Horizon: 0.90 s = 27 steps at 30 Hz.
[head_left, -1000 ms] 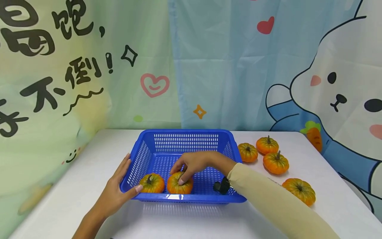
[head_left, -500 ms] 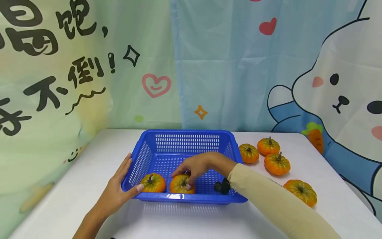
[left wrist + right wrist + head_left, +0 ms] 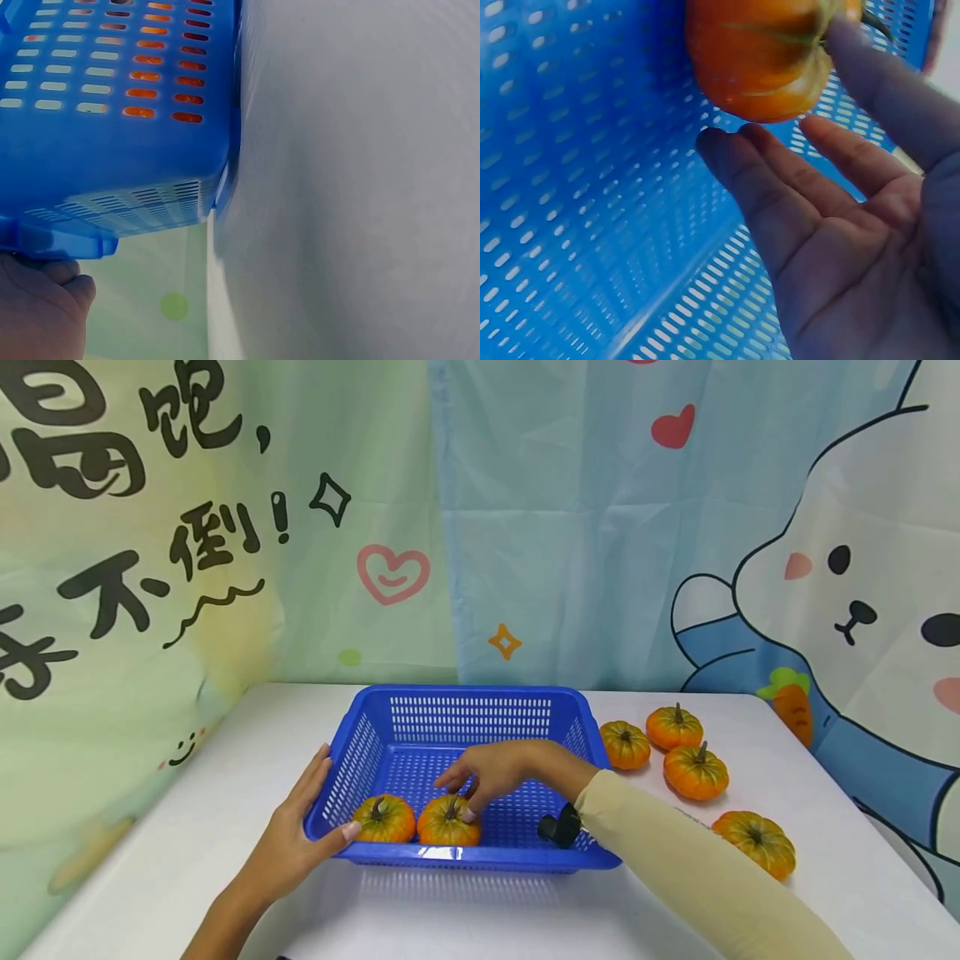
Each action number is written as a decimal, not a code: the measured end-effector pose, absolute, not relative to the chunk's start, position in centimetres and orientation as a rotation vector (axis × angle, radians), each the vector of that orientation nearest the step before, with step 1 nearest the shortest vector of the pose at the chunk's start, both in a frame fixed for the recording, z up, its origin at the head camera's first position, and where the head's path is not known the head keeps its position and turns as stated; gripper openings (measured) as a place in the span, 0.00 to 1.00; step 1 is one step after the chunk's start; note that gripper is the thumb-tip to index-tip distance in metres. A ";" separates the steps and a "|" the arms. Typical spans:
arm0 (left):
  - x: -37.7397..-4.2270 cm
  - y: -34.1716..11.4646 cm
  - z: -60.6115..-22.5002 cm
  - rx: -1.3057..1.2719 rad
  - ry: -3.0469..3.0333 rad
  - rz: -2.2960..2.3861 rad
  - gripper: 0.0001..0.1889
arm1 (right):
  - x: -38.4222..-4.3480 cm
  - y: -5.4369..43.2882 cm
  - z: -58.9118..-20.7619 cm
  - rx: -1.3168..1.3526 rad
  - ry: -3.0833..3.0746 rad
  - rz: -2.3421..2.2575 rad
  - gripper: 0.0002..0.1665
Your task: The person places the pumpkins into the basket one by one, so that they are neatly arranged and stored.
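A blue plastic basket stands on the white table. At its left front corner my left hand grips the rim, thumb over the edge and fingers along the outer side. Two orange pumpkins sit inside: a left pumpkin by that thumb, and a right pumpkin close beside it. My right hand is over the right pumpkin. In the right wrist view its thumb touches this pumpkin by the stem, while the other fingers stretch out loosely just off its skin.
Right of the basket on the table lie several more pumpkins, the nearest pumpkin toward the front. A small black object shows by the right wrist. A printed curtain hangs behind the table.
The right pumpkin has shifted slightly left, up against the other one. The fingers of my right hand have loosened and lifted from it. My left hand stays on the rim.
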<state>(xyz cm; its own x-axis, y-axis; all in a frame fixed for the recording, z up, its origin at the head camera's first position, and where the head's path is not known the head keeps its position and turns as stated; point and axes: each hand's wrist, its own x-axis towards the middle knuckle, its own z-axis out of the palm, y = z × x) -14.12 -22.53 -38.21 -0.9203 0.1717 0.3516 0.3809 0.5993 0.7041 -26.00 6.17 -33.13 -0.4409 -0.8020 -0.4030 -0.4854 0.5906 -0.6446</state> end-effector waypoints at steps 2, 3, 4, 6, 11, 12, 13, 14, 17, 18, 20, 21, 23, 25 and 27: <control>-14.1 -22.5 -38.2 -0.455 -2.582 -1.221 0.46 | -26.2 6.5 -33.0 -1.006 2.124 -0.615 0.32; -14.1 -22.5 -38.2 -0.455 -2.583 -1.222 0.46 | -26.3 6.7 -32.9 -0.997 2.126 -0.639 0.31; -14.1 -22.4 -38.2 -0.456 -2.583 -1.221 0.46 | -26.3 6.9 -32.8 -0.990 2.134 -0.663 0.30; -14.2 -22.4 -38.2 -0.457 -2.581 -1.224 0.46 | -26.6 7.3 -32.7 -0.999 2.148 -0.711 0.28; -14.3 -22.5 -38.2 -0.451 -2.586 -1.228 0.46 | -26.6 8.7 -31.9 -1.053 2.155 -0.830 0.24; -14.3 -22.4 -38.2 -0.451 -2.587 -1.226 0.46 | -26.6 8.9 -31.6 -1.059 2.158 -0.855 0.23; -14.3 -22.4 -38.2 -0.452 -2.589 -1.221 0.46 | -26.5 9.2 -31.3 -1.058 2.167 -0.879 0.23; -14.3 -22.4 -38.2 -0.452 -2.590 -1.217 0.46 | -26.5 9.5 -31.0 -1.060 2.177 -0.904 0.23; -14.2 -22.4 -38.0 -0.451 -2.593 -1.211 0.46 | -26.4 10.2 -30.1 -1.064 2.202 -0.976 0.22; -14.1 -22.4 -38.0 -0.452 -2.592 -1.209 0.46 | -26.4 10.4 -29.8 -1.061 2.211 -0.995 0.22; -14.0 -22.4 -37.9 -0.455 -2.588 -1.210 0.46 | -26.4 10.8 -29.4 -1.075 2.224 -1.031 0.22; -14.0 -22.4 -37.9 -0.456 -2.587 -1.211 0.46 | -26.4 11.1 -29.3 -1.089 2.227 -1.047 0.22; -14.0 -22.4 -37.9 -0.456 -2.585 -1.216 0.46 | -26.3 11.5 -29.0 -1.106 2.234 -1.078 0.22; -14.1 -22.5 -38.0 -0.455 -2.583 -1.223 0.46 | -26.2 11.9 -28.8 -1.122 2.253 -1.093 0.21; -14.2 -22.5 -38.2 -0.452 -2.584 -1.231 0.46 | -26.2 12.5 -28.7 -1.127 2.276 -1.099 0.20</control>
